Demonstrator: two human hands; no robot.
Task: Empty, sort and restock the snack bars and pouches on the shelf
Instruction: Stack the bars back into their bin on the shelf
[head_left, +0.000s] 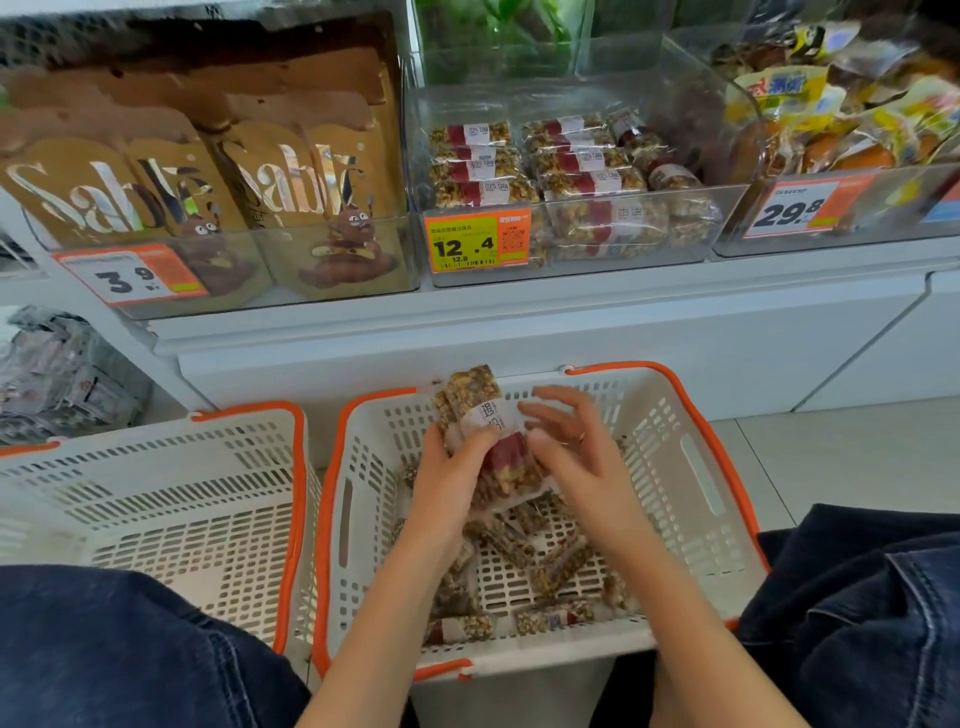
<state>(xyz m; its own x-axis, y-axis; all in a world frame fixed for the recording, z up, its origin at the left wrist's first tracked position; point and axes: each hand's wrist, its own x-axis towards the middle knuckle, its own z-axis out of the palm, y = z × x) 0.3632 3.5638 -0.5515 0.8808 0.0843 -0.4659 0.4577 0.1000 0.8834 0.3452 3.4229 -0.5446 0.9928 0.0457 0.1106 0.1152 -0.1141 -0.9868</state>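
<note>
From the head camera, you were crouched over the right-hand basket (691, 467), and your left hand (447, 467) had its fingers curled round a small stack of snack bars (488, 415), holding them upright above the basket. Your right hand (571, 447) lay against the stack's other side with fingers fairly straight and spread, seemingly squaring the bars rather than clasping them; motion blur made its exact contact hard to read. More loose bars (540, 561) lay scattered on the basket floor beneath your wrists. The clear bin (727, 218) on the shelf, behind the 12.4 price tag (475, 241), already held rows of the same bars, so I judge you were in the restocking step, gathering a handful to carry up. The next move would call for keeping the stack aligned while lifting it to that bin and laying it in line with the rows there. The left basket (156, 493) showed nothing inside. How many bars you held could not be counted, your forearms covered part of the loose pile, and the bin's rear rows were blurred by glare.
</note>
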